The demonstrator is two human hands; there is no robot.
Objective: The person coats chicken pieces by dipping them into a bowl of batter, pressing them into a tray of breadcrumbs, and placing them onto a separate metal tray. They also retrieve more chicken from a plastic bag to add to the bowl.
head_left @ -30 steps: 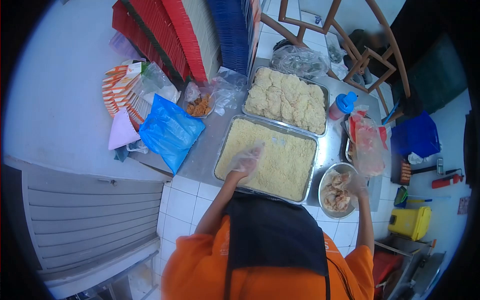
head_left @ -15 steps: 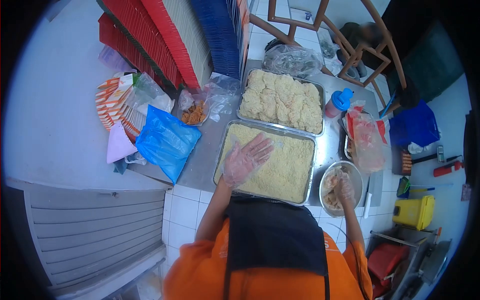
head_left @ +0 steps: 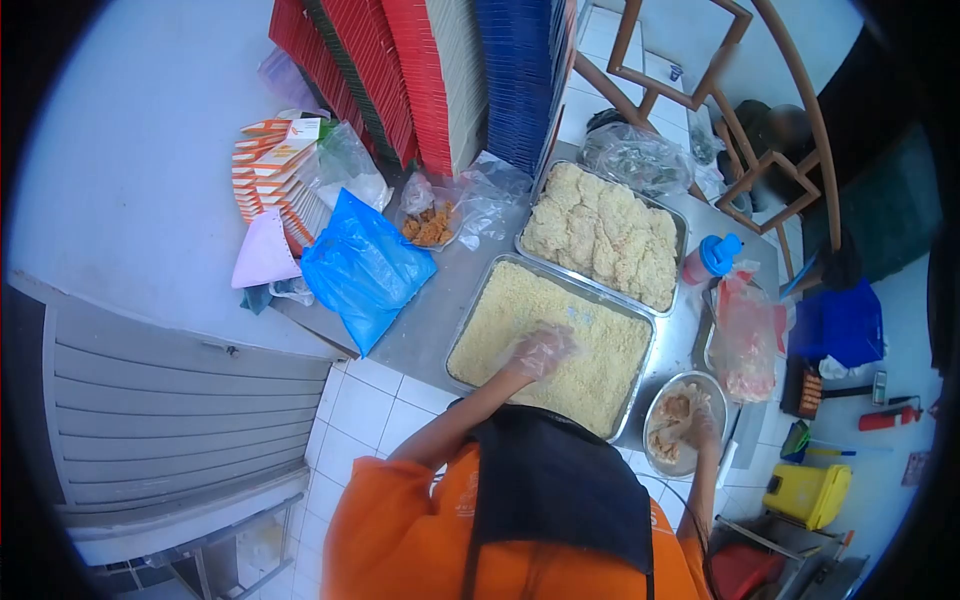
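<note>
My left hand (head_left: 545,350), in a clear plastic glove, lies palm down on pale breading crumbs (head_left: 600,385) in a metal tray (head_left: 648,375). Its fingers are stretched out, slightly smeared, and hold nothing I can see. To the right, my gloved right hand (head_left: 704,424) reaches into a round metal bowl (head_left: 652,455) of raw, pinkish meat pieces (head_left: 666,440). Its fingertips are down among the meat, and their grip is hidden. Behind the crumb tray, a second tray (head_left: 684,240) holds crumb-coated pieces (head_left: 605,230) packed together.
A blue-lidded bottle (head_left: 712,258) and a plastic bag of pinkish contents (head_left: 750,340) stand at the right. On the left are a blue plastic bag (head_left: 365,265), fried pieces (head_left: 428,228) and stacked folded cartons (head_left: 430,80). A knife (head_left: 727,462) lies beside the bowl.
My left hand has turned from raised, palm showing and fingers spread, to lying down on the crumbs. My right hand stays in the bowl, nearer its right wall. The view has shifted.
</note>
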